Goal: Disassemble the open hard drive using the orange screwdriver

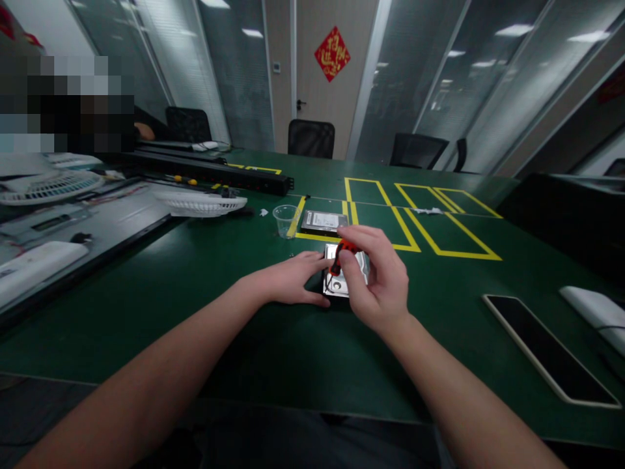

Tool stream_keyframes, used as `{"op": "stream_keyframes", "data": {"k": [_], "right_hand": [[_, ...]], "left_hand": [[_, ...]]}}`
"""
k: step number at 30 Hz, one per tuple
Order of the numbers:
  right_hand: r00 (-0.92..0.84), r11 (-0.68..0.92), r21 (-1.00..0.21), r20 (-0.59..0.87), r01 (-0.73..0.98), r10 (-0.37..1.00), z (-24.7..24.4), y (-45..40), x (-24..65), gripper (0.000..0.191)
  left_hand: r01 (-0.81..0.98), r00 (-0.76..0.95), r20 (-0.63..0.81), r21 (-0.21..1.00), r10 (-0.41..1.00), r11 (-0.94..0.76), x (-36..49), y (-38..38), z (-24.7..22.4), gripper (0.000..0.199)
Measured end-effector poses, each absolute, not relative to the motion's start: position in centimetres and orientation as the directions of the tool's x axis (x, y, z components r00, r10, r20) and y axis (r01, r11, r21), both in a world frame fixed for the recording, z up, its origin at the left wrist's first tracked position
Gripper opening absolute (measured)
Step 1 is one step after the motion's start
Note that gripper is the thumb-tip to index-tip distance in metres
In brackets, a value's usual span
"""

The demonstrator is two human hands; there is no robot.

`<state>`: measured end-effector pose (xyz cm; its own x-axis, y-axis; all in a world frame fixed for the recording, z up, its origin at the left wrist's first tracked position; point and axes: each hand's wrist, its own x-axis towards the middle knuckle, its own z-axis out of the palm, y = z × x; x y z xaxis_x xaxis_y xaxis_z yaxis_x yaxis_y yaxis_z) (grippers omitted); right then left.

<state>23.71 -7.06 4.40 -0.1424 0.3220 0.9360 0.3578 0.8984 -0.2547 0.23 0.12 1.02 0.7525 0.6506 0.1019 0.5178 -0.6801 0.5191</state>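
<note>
A silver hard drive [346, 288] lies on the green table in front of me, partly covered by both hands. My left hand [290, 279] grips its left side, thumb at the near corner and fingers at the far one. Pinched between the thumb and fingers of my right hand [378, 280] is a screwdriver [336, 266] with a red and black handle. Its shaft slants down to the drive's near left corner; whether the tip sits in a screw is too small to tell. Just beyond lies a second hard drive [323, 221], label up, beside a clear plastic cup [286, 222].
Yellow tape rectangles [463, 254] mark the table [254, 365]. At right lie a dark-screened phone-like slab [549, 348] and a white device [596, 312]. White fan grilles [202, 203], a flat metal panel [112, 212] and a long black bar [244, 177] crowd the left, near another person.
</note>
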Motion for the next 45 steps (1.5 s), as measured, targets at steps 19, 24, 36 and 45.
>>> {"op": "stream_keyframes", "data": {"k": [19,24,36,45], "right_hand": [[-0.149,0.906,-0.286,0.927,0.312,0.344,4.35,-7.19,23.88,0.039],[-0.133,0.895,-0.31,0.921,0.321,0.367,3.99,-7.05,23.77,0.033],[-0.134,0.907,-0.307,0.925,0.287,0.356,4.04,-7.12,23.81,0.031],[-0.082,0.916,-0.294,0.941,0.274,0.327,3.99,-6.99,23.45,0.026]], "left_hand": [[0.516,0.755,0.107,0.513,0.647,-0.686,0.38,0.09,1.21,0.091],[0.512,0.757,0.098,0.525,0.646,-0.68,0.31,0.11,1.18,0.099],[0.508,0.765,0.097,0.516,0.636,-0.69,0.37,-0.05,1.41,0.085],[0.496,0.771,0.115,0.508,0.626,-0.704,0.29,0.37,0.85,0.093]]}}
